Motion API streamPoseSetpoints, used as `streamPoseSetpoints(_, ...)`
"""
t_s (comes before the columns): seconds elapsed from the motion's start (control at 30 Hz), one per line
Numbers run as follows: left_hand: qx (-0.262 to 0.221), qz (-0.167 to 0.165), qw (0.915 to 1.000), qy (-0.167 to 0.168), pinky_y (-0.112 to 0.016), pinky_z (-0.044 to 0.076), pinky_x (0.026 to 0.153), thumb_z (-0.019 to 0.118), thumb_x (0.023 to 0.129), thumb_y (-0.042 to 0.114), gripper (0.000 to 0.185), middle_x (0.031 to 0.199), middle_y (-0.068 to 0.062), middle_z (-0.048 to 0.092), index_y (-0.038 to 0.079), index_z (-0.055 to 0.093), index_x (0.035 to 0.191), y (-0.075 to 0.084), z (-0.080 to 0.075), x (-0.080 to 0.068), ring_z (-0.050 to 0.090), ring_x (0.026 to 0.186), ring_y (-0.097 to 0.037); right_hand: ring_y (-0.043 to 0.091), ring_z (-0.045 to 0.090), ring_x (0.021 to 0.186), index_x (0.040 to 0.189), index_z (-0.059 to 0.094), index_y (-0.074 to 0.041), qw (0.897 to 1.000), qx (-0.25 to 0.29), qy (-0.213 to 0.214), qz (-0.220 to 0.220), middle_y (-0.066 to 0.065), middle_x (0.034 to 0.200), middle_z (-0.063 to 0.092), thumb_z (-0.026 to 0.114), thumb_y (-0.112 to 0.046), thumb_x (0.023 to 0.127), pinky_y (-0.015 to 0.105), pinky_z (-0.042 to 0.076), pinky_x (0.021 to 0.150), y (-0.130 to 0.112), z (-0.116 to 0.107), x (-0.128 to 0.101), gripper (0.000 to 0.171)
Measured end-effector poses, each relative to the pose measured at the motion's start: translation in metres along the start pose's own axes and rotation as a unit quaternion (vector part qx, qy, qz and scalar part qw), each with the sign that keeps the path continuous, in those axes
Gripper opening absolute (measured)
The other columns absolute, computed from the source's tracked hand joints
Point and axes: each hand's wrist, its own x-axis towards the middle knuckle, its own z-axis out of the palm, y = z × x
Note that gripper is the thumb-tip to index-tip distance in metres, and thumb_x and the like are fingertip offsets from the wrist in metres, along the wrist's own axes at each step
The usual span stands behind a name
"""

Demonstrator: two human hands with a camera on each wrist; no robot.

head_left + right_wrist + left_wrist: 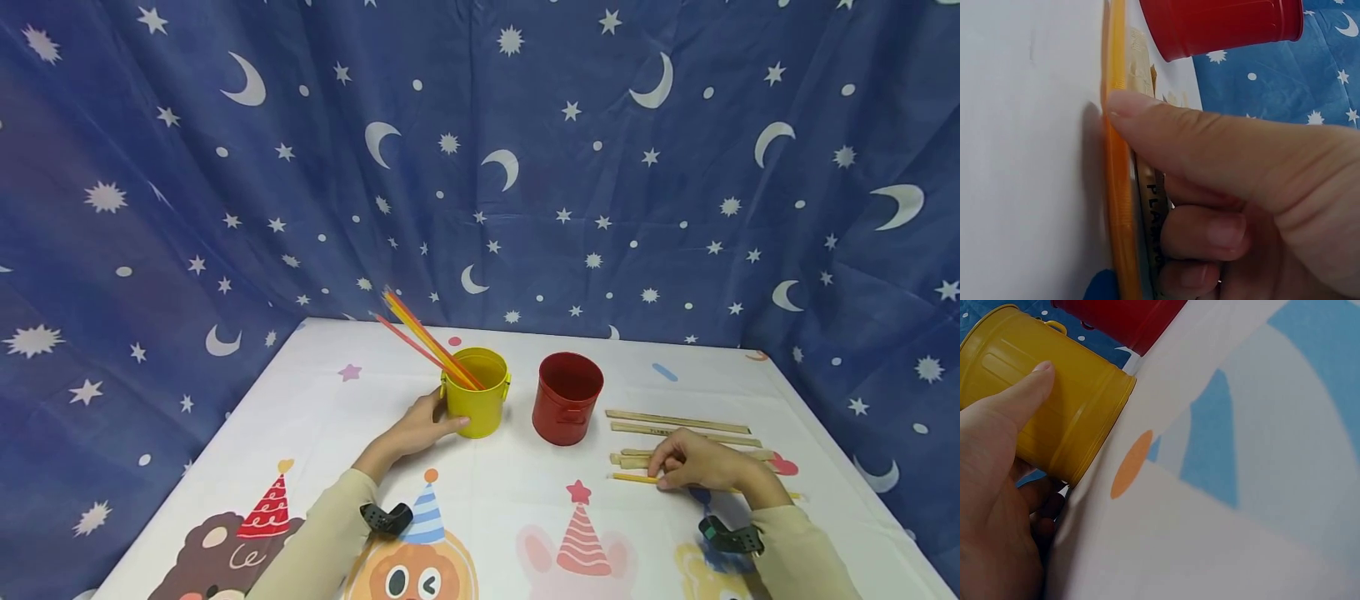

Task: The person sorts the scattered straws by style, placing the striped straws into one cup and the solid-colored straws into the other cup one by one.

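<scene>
The left hand [417, 431] cups the side of the yellow bucket [477, 392] mid-desk, thumb flat on its wall. The right hand [697, 463] pinches a yellow stick [634, 478] lying near the desk's right edge, beside wooden sticks [677, 422] and the red bucket [567, 397].

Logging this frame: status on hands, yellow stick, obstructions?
Left hand holds yellow bucket. Right hand pinches yellow stick, flat on table. Red bucket alongside, wooden sticks behind; neither blocks it.
</scene>
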Motion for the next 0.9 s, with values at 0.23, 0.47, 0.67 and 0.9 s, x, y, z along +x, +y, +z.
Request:
streamPoseSetpoints(0.23, 0.003, 0.003, 1.0, -0.004, -0.048, 0.027, 0.127, 0.07, 0.092, 0.046, 0.094, 0.168, -0.013, 0.025, 0.009, 0.019, 0.162, 0.0022, -0.0002, 0.0001, 0.029, 0.155, -0.031, -0.003, 0.034, 0.055, 0.092, 0.069, 0.012, 1.0, -0.013, 0.015, 0.012, 0.017, 0.058, 0.027, 0.07, 0.008, 0.086, 0.015, 0.03, 0.048, -0.0007, 0.0022, 0.001, 0.007)
streamPoseSetpoints(0.47, 0.008, -0.002, 1.0, -0.003, -0.047, 0.026, 0.127, 0.07, 0.092, 0.048, 0.096, 0.169, -0.012, 0.024, 0.01, 0.016, 0.163, -0.0003, -0.0005, 0.0002, 0.027, 0.156, -0.03, -0.003, 0.037, 0.055, 0.086, 0.072, 0.003, 0.998, -0.05, 0.036, 0.011, -0.007, 0.061, 0.037, 0.069, 0.008, 0.087, 0.014, 0.034, 0.049, 0.0007, 0.0046, 0.0052, 0.006)
streamPoseSetpoints(0.67, 0.011, 0.008, 0.9999, 0.0, -0.049, 0.026, 0.127, 0.07, 0.093, 0.048, 0.094, 0.168, -0.013, 0.026, 0.008, 0.02, 0.162, -0.0013, -0.0003, -0.0001, 0.028, 0.155, -0.031, -0.004, 0.037, 0.055, 0.087, 0.071, 0.009, 0.998, -0.059, 0.038, 0.009, -0.01, 0.064, 0.037, 0.07, 0.004, 0.089, 0.014, 0.032, 0.049, 0.0002, 0.0053, 0.0051, 0.005)
streamPoseSetpoints(0.9, 0.005, 0.012, 0.9999, -0.007, -0.048, 0.025, 0.128, 0.07, 0.093, 0.045, 0.095, 0.17, -0.009, 0.022, 0.015, 0.014, 0.164, 0.0004, -0.001, 0.0012, 0.025, 0.156, -0.029, -0.002, 0.037, 0.057, 0.092, 0.072, 0.008, 0.997, -0.048, 0.046, 0.038, -0.01, 0.064, 0.038, 0.07, -0.003, 0.09, 0.016, 0.03, 0.05, -0.0048, 0.0059, 0.0049, 0.011)
